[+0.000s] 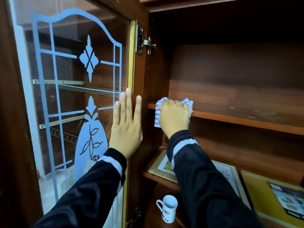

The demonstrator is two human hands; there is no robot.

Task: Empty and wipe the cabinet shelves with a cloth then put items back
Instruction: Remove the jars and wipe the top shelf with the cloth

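The right hand (174, 116) is gripping the striped cloth (157, 116) in a full fist at the left front edge of the middle shelf (238, 118); the cloth is judged soft, light and best held bunched, while the left hand (126, 127), fingers spread flat, is bracing the glass door (74, 76).

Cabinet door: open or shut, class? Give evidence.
Open: the glass door stands swung out on its hinge, left hand flat against it, shelf exposed.

1. A dark brown wooden cabinet (230, 66) fills the view, its upper interior in shadow.
2. Its glass door (74, 76), frosted with a pale floral pattern, stands open at left on a metal hinge (144, 42).
3. Wire racks (92, 90) show through the glass.
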